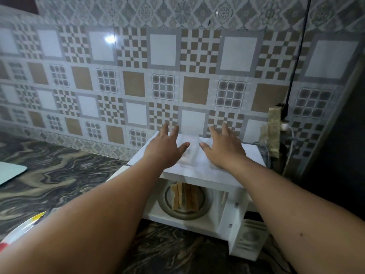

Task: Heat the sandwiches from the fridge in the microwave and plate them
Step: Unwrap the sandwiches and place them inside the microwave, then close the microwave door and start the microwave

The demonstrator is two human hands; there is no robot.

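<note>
I see white microwave (199, 169), golden-brown sandwiches (184, 196) on grey-rimmed turntable (183, 215). Countertop (59, 175) swirls black, grey, beige marble. Wall tiles (164, 76) show white and tan squares, brown checkerboards, grey grids. Plate (19, 233) white, yellow and red at rim.

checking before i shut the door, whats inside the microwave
Inside the microwave, toasted sandwiches stand on edge on the round turntable. The microwave's top edge hides the cavity's back and the sandwiches' far ends.
</note>
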